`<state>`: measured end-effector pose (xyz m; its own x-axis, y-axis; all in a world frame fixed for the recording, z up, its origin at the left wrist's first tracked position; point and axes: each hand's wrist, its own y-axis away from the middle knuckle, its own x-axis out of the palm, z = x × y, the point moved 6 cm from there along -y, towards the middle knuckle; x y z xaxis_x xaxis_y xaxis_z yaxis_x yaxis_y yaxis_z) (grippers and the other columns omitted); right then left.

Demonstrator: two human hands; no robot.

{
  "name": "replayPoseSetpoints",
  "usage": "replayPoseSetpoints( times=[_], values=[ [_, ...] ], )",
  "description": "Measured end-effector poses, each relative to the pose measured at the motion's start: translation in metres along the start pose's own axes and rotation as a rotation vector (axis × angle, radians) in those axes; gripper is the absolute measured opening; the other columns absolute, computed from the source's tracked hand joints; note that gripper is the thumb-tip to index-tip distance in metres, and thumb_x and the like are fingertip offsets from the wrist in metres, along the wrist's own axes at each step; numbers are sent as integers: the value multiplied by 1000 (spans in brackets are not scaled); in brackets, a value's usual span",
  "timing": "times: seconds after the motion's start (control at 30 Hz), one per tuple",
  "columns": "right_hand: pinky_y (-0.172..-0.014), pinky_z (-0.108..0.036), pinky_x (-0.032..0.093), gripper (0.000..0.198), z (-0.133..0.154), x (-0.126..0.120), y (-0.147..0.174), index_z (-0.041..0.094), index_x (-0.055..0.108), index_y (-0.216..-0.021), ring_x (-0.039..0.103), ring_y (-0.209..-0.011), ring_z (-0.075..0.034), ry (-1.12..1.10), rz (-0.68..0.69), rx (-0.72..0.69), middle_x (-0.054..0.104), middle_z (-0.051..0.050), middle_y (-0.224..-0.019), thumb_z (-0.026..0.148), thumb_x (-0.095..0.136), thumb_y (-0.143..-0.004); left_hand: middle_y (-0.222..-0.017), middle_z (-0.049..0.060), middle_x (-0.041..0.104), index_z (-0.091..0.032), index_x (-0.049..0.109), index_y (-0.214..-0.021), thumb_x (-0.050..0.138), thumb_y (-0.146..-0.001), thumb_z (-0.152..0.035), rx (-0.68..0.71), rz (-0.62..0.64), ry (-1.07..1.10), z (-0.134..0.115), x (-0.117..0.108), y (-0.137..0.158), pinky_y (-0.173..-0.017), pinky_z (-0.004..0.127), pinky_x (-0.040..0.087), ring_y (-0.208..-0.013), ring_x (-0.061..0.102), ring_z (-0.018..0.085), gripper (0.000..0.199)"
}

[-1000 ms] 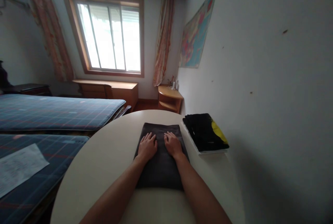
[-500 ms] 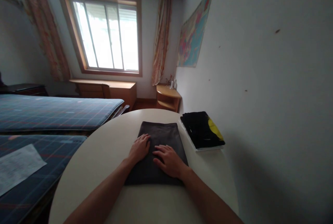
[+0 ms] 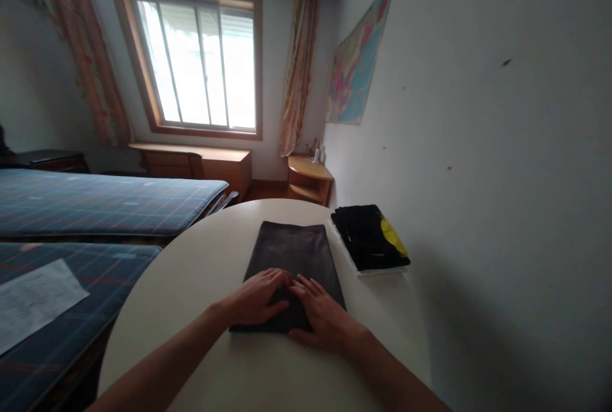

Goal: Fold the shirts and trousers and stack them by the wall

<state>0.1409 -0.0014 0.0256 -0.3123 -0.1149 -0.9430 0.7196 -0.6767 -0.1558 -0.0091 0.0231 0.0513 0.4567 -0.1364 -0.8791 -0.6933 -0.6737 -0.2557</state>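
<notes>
A dark grey folded cloth (image 3: pixel 296 246), roughly rectangular and smooth, lies flat on the round white table (image 3: pixel 191 272). My left hand (image 3: pixel 261 296) rests on its near half, fingers stretched out and pointing right. From the other side my right hand (image 3: pixel 325 313) lies across the cloth's near right part, with its fingers extended toward the left hand. The fingertips of both hands meet near the middle of the cloth. Neither hand grasps anything; the cloth's near part is partly hidden beneath them.
Right of the cloth sits a folded black garment with a yellow patch (image 3: pixel 370 238), on something white. A white wall (image 3: pixel 478 240) borders the table on the right. Plaid mattresses (image 3: pixel 95 205) stand at the left, the nearer one bearing a paper sheet (image 3: pixel 38 300).
Both hands have slid toward me over the cloth, and their fingertips have come together. My left hand has turned to point more to the right. The cloth looks nearly unmoved.
</notes>
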Motion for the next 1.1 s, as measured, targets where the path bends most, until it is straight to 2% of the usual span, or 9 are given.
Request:
replayPoseSetpoints(
  times=[0.13, 0.27, 0.37, 0.63, 0.77, 0.87, 0.93, 1.0, 1.1],
  values=[
    [-118, -48, 24, 61, 4, 2, 14, 18, 49, -134, 27, -144, -30, 87, -35, 8, 35, -13, -156, 50, 65, -84, -138, 7, 52, -23, 53, -113, 76, -74, -33, 121, 94, -124, -20, 3, 26, -111, 40, 38, -130, 46, 28, 46],
    [-104, -46, 41, 45, 19, -2, 21, 20, 52, -133, 52, -120, -29, 257, -46, 25, 57, -11, -134, 34, 58, -91, -116, 5, 62, -23, 58, -107, 68, -82, -27, 102, 138, -368, -23, 15, 39, -91, 38, 50, -107, 59, 25, 27],
    [-90, -43, 48, 45, 27, -4, 21, 20, 52, -134, 57, -107, -29, 362, -35, 75, 61, -11, -124, 30, 56, -91, -102, 4, 65, -21, 61, -102, 57, -89, -19, 78, 142, -484, -23, 22, 39, -81, 35, 52, -97, 62, 24, 14],
    [-66, -30, 44, 30, 44, -14, 19, 17, 65, -116, 64, -88, -23, 460, 105, -18, 68, -9, -101, 18, 53, -89, -95, 1, 72, -24, 69, -96, 61, -78, -15, -68, 139, -259, -34, 4, 38, -74, 27, 50, -88, 68, 20, 22],
    [-60, -27, 40, 18, 72, -19, 34, 22, 73, -90, 65, -71, -18, 281, 241, -95, 71, -3, -85, 33, 63, -81, -80, -4, 75, -27, 76, -87, 70, -69, -17, -150, 433, 38, -51, 9, 54, -61, 21, 46, -70, 68, 16, 22],
    [-58, -24, 38, 24, 93, -15, 44, 26, 76, -85, 64, -66, -15, 101, 338, -186, 70, 2, -73, 46, 64, -81, -75, -6, 75, -28, 78, -85, 79, -66, -25, -174, 720, 293, -63, 25, 68, -56, 19, 44, -67, 67, 14, 19],
    [-60, -23, 39, 27, 94, -15, 42, 26, 75, -83, 64, -68, -14, 42, 324, -168, 70, 2, -72, 49, 60, -85, -74, -6, 74, -28, 78, -85, 79, -68, -32, -169, 801, 384, -66, 32, 69, -56, 19, 45, -68, 67, 15, 17],
    [-66, -24, 43, 25, 82, -19, 33, 23, 74, -84, 66, -74, -16, 66, 230, -69, 71, 0, -79, 41, 57, -88, -73, -4, 74, -25, 77, -87, 71, -76, -30, -177, 709, 377, -58, 31, 58, -57, 19, 46, -69, 68, 15, 14],
    [-89, -30, 45, 26, 49, -31, 13, 20, 69, -106, 64, -100, -20, 94, 26, 93, 72, -7, -105, 28, 50, -91, -91, 1, 75, -22, 73, -100, 56, -83, -21, -167, 295, 232, -33, 14, 27, -74, 24, 51, -84, 69, 18, 24]
  ],
)
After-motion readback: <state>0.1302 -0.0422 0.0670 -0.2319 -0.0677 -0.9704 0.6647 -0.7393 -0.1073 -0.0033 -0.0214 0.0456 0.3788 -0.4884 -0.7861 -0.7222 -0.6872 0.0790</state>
